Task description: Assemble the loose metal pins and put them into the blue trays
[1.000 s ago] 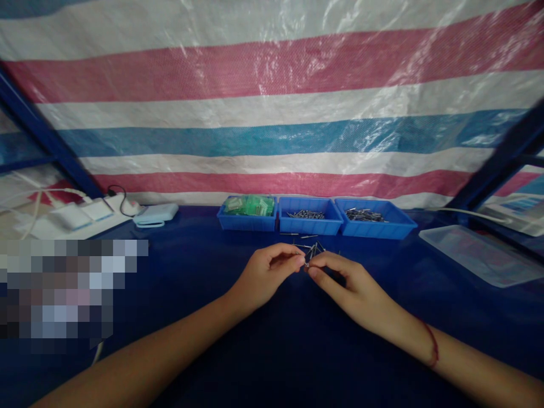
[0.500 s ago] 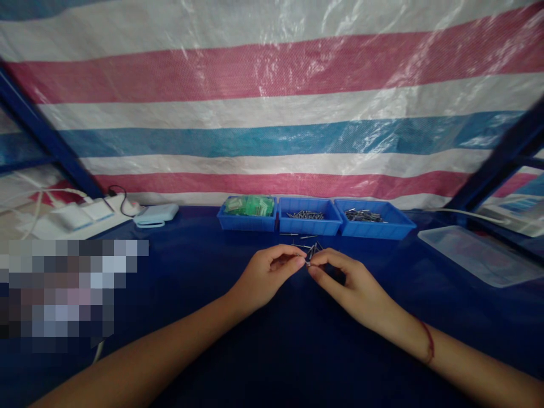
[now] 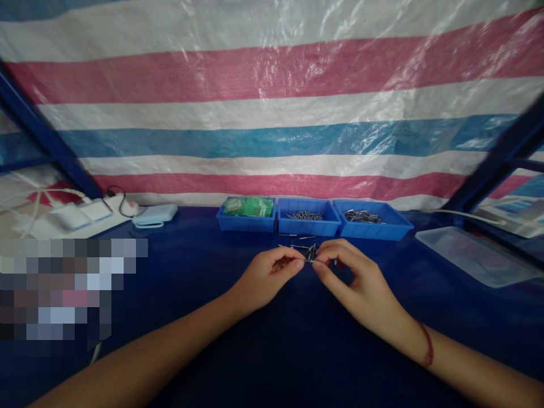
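Note:
My left hand (image 3: 267,275) and my right hand (image 3: 356,279) meet fingertip to fingertip over the dark blue table (image 3: 272,351). Both pinch a small metal pin (image 3: 309,260) between thumb and forefinger. Just behind the fingertips lies a little heap of loose metal pins (image 3: 302,247). Behind that stand three blue bins in a row: the left bin (image 3: 246,213) holds green plastic parts, the middle bin (image 3: 309,217) and the right bin (image 3: 369,219) hold metal pins.
A clear plastic lid or tray (image 3: 478,255) lies at the right. A white power strip with cables (image 3: 80,215) and a pale blue device (image 3: 155,215) sit at the back left. A striped tarpaulin (image 3: 272,102) closes off the back.
Both hands have stayed together at the pin; the right hand's fingers have curled a little higher and the pinch has shifted slightly.

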{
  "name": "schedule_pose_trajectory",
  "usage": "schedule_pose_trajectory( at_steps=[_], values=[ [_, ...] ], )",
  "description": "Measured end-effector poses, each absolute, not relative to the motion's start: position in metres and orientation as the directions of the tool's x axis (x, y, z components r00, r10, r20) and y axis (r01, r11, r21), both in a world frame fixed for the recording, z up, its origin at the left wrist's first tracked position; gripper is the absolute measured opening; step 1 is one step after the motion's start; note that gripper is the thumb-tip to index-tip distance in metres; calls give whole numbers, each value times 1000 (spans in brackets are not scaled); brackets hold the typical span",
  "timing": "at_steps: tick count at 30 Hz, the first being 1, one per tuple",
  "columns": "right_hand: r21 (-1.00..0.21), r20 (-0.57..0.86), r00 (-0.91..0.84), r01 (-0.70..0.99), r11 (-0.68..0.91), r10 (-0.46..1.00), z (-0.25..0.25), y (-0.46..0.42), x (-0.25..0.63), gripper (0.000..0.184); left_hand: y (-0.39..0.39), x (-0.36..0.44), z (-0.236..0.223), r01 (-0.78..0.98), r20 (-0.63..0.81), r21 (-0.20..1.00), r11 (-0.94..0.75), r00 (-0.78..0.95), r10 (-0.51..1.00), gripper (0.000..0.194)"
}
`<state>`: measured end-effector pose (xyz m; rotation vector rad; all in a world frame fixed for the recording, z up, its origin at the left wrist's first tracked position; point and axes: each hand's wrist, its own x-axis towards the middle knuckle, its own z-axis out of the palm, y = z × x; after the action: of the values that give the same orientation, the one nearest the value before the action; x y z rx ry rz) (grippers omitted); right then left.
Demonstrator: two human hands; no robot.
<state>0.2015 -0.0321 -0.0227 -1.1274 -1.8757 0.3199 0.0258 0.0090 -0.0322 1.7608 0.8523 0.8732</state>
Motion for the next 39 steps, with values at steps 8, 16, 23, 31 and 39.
schedule_pose_trajectory(
  at_steps=[8,16,23,31,39],
  values=[
    [-257,798,13,911,322,603,-2,7,261,16,11,22,-33,479,327,745,-465,346,880,17],
    [-119,756,80,993,15,650,-27,42,308,36,17,21,-41,722,343,295,-625,531,775,26],
    [-102,703,-178,933,345,689,-21,13,261,23,15,20,-41,712,338,336,-616,519,785,20],
    [-424,447,-472,636,645,760,-20,-24,212,17,7,23,-33,490,459,519,-700,531,712,11],
    [-606,379,-400,575,550,835,-23,-27,203,21,7,25,-36,215,367,847,-486,424,828,23]
  ],
)
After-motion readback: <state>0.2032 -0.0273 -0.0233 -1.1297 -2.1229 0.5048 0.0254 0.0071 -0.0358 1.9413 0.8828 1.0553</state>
